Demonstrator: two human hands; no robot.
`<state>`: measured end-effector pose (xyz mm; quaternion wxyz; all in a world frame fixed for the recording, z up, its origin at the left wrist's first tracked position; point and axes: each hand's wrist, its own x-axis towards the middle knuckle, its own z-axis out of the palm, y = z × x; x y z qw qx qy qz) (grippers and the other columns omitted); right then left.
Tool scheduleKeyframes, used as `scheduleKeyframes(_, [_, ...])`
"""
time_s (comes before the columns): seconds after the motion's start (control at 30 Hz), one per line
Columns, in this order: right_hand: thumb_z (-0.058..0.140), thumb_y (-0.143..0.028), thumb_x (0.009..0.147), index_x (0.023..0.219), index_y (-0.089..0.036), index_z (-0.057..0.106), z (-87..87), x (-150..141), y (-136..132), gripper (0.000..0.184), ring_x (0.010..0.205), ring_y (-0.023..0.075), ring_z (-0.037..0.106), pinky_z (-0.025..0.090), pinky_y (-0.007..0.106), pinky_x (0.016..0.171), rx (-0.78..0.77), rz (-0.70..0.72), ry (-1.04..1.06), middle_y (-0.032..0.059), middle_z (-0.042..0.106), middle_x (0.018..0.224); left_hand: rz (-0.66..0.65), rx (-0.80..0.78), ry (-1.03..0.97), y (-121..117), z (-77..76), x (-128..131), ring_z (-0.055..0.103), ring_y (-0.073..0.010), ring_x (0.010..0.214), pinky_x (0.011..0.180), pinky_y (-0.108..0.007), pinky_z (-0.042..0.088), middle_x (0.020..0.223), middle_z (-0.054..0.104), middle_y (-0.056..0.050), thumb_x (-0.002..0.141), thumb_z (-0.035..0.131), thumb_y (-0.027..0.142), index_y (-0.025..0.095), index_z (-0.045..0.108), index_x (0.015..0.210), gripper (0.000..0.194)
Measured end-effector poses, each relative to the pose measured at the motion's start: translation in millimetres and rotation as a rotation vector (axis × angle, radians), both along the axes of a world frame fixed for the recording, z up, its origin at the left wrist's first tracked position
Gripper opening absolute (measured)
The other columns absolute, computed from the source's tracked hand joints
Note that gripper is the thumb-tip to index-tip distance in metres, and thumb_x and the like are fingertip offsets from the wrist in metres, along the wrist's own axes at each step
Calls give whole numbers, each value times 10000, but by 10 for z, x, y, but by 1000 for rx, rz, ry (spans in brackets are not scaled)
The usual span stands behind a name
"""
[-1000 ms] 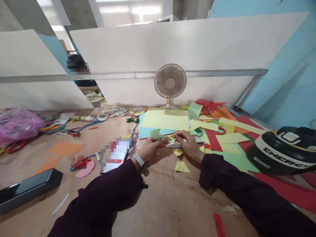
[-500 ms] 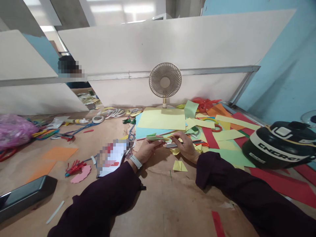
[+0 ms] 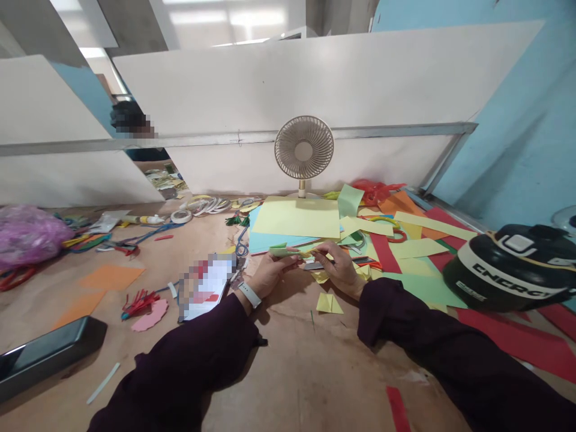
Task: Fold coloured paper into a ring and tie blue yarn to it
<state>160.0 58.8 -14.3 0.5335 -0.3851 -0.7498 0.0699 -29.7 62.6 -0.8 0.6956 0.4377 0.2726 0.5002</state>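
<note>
Both my hands meet over the middle of the table. My left hand [image 3: 270, 270], with a white watch band at the wrist, is closed around a folded green paper piece [image 3: 279, 249]. The fingers of my right hand [image 3: 335, 264] pinch a small yellow paper piece [image 3: 308, 254] at the right end of the green one. Whether the two pieces are joined is too small to tell. Beneath the right hand lies a utility knife [image 3: 315, 264], partly covered. A creased yellow paper square [image 3: 330, 303] rests on the table just below the hands.
A fan [image 3: 304, 148] stands behind stacked yellow sheets [image 3: 297, 217]. Coloured paper strips [image 3: 416, 248] and a black ENERGY pot [image 3: 508, 270] are on the right. A phone [image 3: 209, 287] lies beside my left forearm; a dark box [image 3: 54, 354] sits farther left. A person is beyond the partition.
The whole view has shifted very slightly. My hands keep almost the same position and hold on the paper pieces.
</note>
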Motion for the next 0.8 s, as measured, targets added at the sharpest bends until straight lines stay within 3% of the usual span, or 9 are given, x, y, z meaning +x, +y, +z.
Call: scheduleKeyframes(0.8, [515, -227, 942, 949, -225, 590, -5, 20, -8, 76, 799, 189, 619, 524, 327, 722, 166, 49, -82, 52, 632, 839, -1, -12, -23, 6, -2, -1, 664, -144, 794, 790, -265, 488, 850, 733, -43, 656, 826, 206, 145, 722, 863, 240])
